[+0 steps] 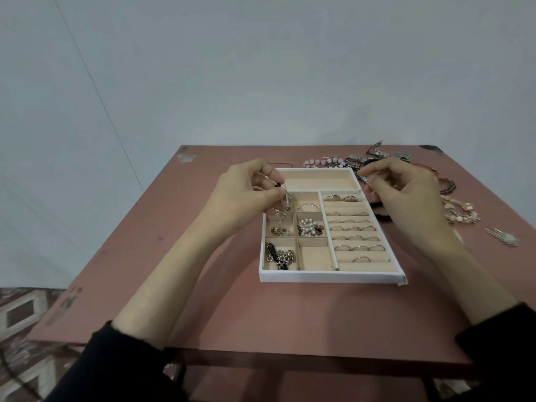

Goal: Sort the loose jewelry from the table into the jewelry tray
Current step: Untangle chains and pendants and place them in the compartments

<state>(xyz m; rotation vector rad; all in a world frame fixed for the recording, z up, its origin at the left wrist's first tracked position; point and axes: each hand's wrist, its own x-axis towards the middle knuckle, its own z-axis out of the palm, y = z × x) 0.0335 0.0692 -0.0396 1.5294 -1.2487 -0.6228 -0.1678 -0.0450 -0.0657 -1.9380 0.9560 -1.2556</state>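
Observation:
A white jewelry tray with beige compartments lies in the middle of the table. Rings stand in its right-hand rolls, and pearls, chains and a bangle fill its left cells. My left hand hovers over the tray's upper left cells and pinches a thin gold bracelet with a black bead, its chain dangling down into a cell. My right hand is above the tray's upper right corner, fingers curled, pinching a dark beaded strand. Loose jewelry lies on the table to the right.
The pink table has a far-right pile of necklaces and bracelets behind the tray. A silver comb-like piece lies near the right edge. A patterned rug covers the floor on the left.

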